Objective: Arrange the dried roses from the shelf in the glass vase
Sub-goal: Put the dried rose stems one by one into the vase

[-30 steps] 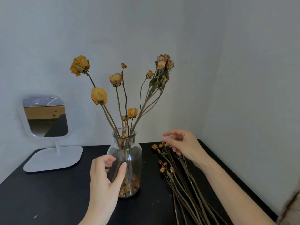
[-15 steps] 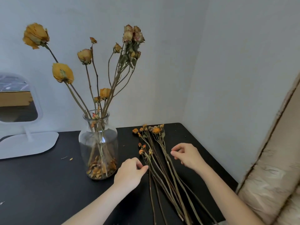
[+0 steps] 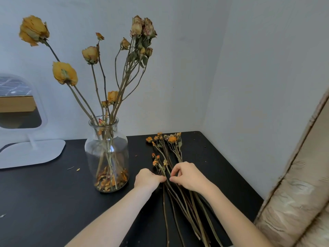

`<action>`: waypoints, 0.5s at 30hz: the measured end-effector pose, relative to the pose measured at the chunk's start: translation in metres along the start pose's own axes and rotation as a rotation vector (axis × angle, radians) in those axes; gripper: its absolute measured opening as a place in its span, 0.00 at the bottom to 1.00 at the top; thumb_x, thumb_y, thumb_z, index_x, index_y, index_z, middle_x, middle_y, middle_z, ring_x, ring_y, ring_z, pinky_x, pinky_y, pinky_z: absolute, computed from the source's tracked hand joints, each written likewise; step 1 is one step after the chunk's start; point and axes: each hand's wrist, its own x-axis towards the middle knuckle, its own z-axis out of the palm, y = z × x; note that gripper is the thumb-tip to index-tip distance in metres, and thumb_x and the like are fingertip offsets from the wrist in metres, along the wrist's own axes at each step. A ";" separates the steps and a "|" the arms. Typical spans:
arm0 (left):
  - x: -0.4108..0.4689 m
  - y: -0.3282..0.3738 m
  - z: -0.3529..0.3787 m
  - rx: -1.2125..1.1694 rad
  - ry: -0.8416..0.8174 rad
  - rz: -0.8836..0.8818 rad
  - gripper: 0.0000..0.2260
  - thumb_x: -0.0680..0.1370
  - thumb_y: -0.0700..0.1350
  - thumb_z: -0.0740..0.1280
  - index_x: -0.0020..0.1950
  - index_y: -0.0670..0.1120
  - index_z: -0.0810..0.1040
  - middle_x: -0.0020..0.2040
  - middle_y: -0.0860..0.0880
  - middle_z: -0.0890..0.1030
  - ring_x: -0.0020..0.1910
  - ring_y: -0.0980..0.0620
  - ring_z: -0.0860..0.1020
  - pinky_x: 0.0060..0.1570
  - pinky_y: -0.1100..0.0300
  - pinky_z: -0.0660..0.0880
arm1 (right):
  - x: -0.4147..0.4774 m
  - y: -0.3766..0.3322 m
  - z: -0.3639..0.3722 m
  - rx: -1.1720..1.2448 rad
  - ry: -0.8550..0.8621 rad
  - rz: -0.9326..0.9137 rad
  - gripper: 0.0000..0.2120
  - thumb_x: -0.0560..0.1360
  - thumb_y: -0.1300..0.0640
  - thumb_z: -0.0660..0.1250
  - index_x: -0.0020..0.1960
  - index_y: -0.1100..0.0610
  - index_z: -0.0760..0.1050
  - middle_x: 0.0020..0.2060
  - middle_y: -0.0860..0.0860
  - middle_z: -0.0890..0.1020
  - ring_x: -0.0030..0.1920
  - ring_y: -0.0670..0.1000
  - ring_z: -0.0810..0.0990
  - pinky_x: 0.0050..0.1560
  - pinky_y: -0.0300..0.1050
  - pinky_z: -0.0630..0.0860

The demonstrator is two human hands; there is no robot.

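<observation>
mirror (image 3: 17, 111): white one on a stand, far left of the black worktop (image 3: 44, 189), parked out of the way. Nothing to do with the job.

vase (image 3: 106, 154): clear glass, standing upright left of the hands, loose petals piled in the bottom. A handful of dried roses (image 3: 89, 54) already fan out of the neck, so I'd say the arranging is partly done.

left hand (image 3: 148, 179): resting on the worktop at the left edge of the loose bunch, fingers closed in a pinch on or right at one stem. Can't tell if it really has it.

loose stems (image 3: 175, 198): the roses not yet placed, flat on the worktop right of the vase, small orange heads pointing at the wall, cut ends towards the person. Handy lie for lifting one by the middle.

right hand (image 3: 188, 177): over the same stems, thumb and forefinger tips together, looks like it's teasing one stem free.

vs half a second ago: hands were apart and looser, now they've met in the middle of the bunch. A second ago the left was on the vase.
</observation>
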 end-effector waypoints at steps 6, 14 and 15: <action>0.002 0.001 -0.005 -0.144 0.004 -0.038 0.07 0.68 0.43 0.75 0.39 0.42 0.79 0.37 0.48 0.77 0.38 0.51 0.75 0.42 0.56 0.73 | 0.000 -0.006 0.006 -0.091 -0.067 0.039 0.09 0.74 0.49 0.67 0.47 0.54 0.80 0.37 0.48 0.79 0.41 0.49 0.80 0.49 0.47 0.79; -0.003 0.006 -0.017 -0.209 -0.008 -0.021 0.09 0.70 0.44 0.73 0.32 0.46 0.77 0.36 0.49 0.75 0.51 0.45 0.78 0.53 0.49 0.76 | 0.001 -0.017 0.007 -0.129 -0.139 0.088 0.11 0.72 0.48 0.69 0.44 0.56 0.80 0.39 0.50 0.79 0.42 0.50 0.79 0.47 0.45 0.79; -0.005 0.007 -0.019 -0.218 -0.012 -0.011 0.08 0.71 0.44 0.73 0.33 0.47 0.78 0.36 0.50 0.75 0.55 0.43 0.77 0.56 0.48 0.75 | 0.001 -0.017 0.007 -0.119 -0.141 0.092 0.10 0.73 0.49 0.68 0.44 0.56 0.80 0.39 0.50 0.80 0.43 0.50 0.80 0.48 0.46 0.79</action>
